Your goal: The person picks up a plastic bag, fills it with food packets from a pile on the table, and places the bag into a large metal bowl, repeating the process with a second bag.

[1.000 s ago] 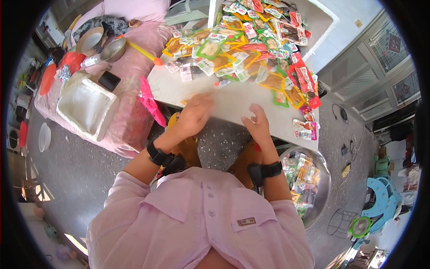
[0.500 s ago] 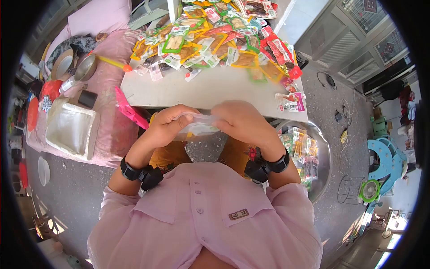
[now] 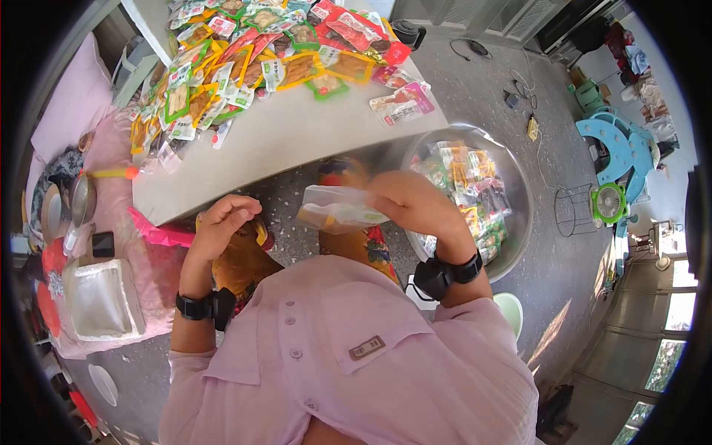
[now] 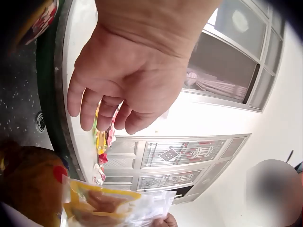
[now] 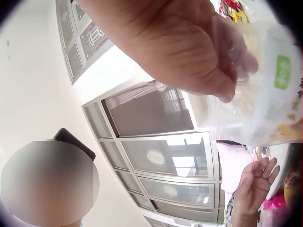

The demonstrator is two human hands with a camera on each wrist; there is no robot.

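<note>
In the head view my right hand pinches one end of a clear plastic bag above my knees, in front of the table. The left wrist view shows yellow-edged food packaging through the clear plastic. A green label shows on the bag in the right wrist view, where thumb and fingers grip its edge. My left hand is apart from the bag, near the table's front edge, holding nothing. Its fingers hang loosely extended in the left wrist view, palm in sight.
A heap of colourful food packets covers the back of the white table. One pink-edged packet lies near its right corner. On the floor at right, a metal basin contains several bagged packets. A foam box sits on the pink bed.
Both hands held the bag half a second ago; now the left has let go and the right carries it rightward. The head view has turned toward the basin.
</note>
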